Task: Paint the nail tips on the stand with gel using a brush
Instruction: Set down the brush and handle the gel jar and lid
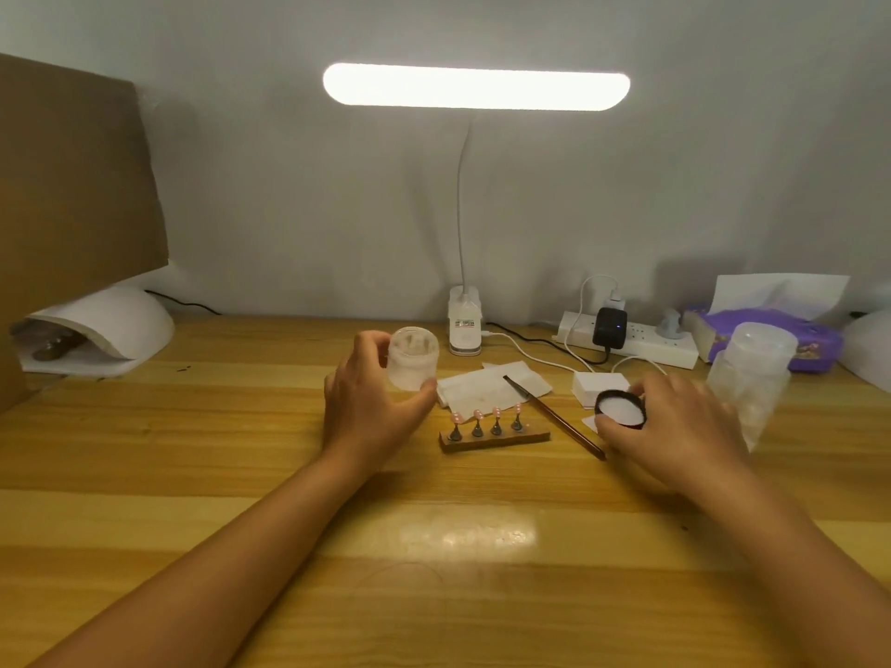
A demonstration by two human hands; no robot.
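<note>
My left hand (pixel 373 407) grips a small frosted jar (pixel 413 357), thumb and fingers curled round its side, holding it tilted with its mouth turned toward me above the wooden table (pixel 241 474). My right hand (pixel 675 426) holds a black lid (pixel 620 410) with a white lining, fingers curled round its rim, the lined face turned up; whether it rests on the table I cannot tell. The two hands are well apart, with the stand between them. The stand (pixel 494 436) is a brown wooden bar lying left to right, bearing four small metal holders, each topped with a pink nail tip (pixel 496 411); the bar's right end carries no holder. The brush (pixel 554 414) lies untouched just right of the stand, its bristle end pointing far-left and resting on a folded white tissue (pixel 487 380), its handle running near-right toward my right hand. A small white box (pixel 598 384) sits just beyond the lid. At the far edge stand a clip lamp (pixel 465 325) with its light bar lit, a power strip (pixel 641 344) with plugs, and a purple tissue pack (pixel 771 330). A large clear jar (pixel 752 373) stands at the right, blurred. A white curing lamp (pixel 106 330) sits far left under brown cardboard (pixel 72 176).
</note>
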